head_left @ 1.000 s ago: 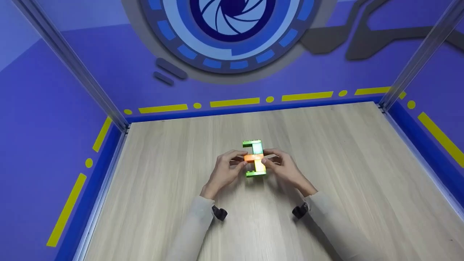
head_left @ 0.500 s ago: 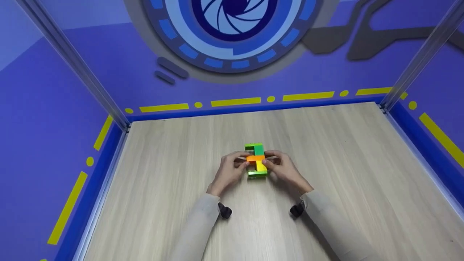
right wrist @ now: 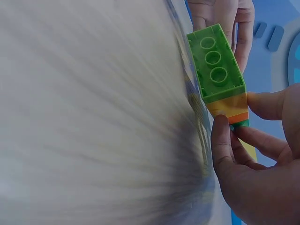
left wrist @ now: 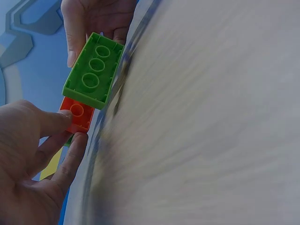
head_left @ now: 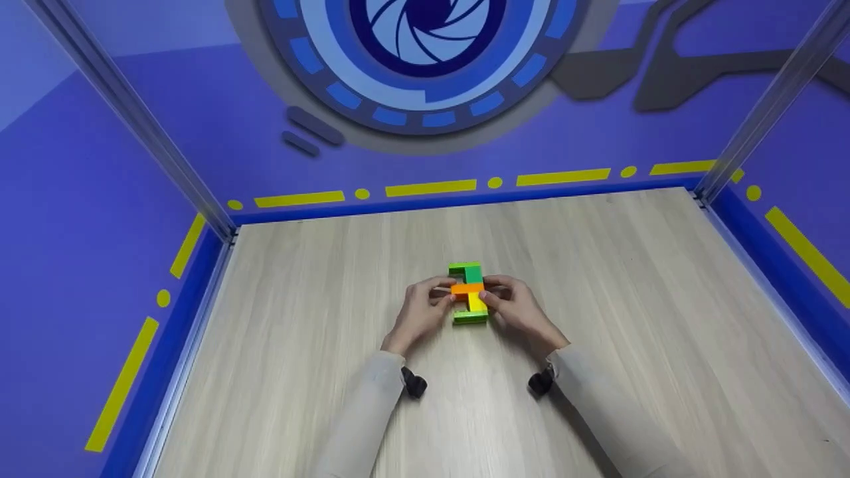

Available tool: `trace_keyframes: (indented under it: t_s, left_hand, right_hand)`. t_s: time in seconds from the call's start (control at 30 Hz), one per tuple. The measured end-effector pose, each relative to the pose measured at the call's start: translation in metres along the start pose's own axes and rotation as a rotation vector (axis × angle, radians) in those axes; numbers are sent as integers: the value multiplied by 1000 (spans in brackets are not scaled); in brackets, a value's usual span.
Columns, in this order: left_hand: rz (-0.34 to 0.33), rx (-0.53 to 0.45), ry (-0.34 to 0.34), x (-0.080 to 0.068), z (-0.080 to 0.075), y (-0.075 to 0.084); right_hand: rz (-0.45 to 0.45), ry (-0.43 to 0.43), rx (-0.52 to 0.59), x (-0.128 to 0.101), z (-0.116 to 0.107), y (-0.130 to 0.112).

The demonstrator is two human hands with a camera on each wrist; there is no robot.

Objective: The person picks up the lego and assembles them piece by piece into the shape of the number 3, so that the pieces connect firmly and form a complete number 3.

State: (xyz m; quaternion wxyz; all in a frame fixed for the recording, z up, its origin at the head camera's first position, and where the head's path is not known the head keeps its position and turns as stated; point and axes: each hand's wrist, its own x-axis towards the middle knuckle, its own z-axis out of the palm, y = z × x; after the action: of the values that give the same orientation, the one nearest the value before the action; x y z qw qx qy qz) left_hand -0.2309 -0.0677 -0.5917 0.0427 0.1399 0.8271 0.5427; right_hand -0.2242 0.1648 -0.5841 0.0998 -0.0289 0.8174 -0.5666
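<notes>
A small stack of toy bricks (head_left: 469, 293) lies on its side on the wooden table (head_left: 299, 345), between both hands. It has a light green brick at each end, with dark green, orange and yellow bricks between. My left hand (head_left: 425, 307) pinches the orange brick (left wrist: 77, 116) from the left. My right hand (head_left: 511, 305) pinches the yellow and orange bricks (right wrist: 232, 110) from the right. The near light green brick (left wrist: 93, 70) shows its hollow underside in the left wrist view, and the same light green brick (right wrist: 214, 63) in the right wrist view.
The table sits in a booth with purple walls (head_left: 80, 219) on three sides, marked with yellow stripes. Metal posts (head_left: 133, 126) stand at the back corners. A blue round emblem (head_left: 425, 53) is on the back wall.
The brick stack and both hands have dropped slightly toward the table and nearer to me. Both hands keep their hold on it.
</notes>
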Motion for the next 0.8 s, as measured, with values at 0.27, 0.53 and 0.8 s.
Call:
trace_keyframes:
  t_s: [0.27,0.53,0.8]
  left_hand:
    - [-26,38,10,7,-1,-1]
    - [-30,56,33,10,1,-6]
    - [-46,63,48,14,2,-8]
  right_hand:
    - [13,10,-7,6,1,0]
    - [-15,15,-24,11,3,4]
    - [2,25,-16,14,5,2]
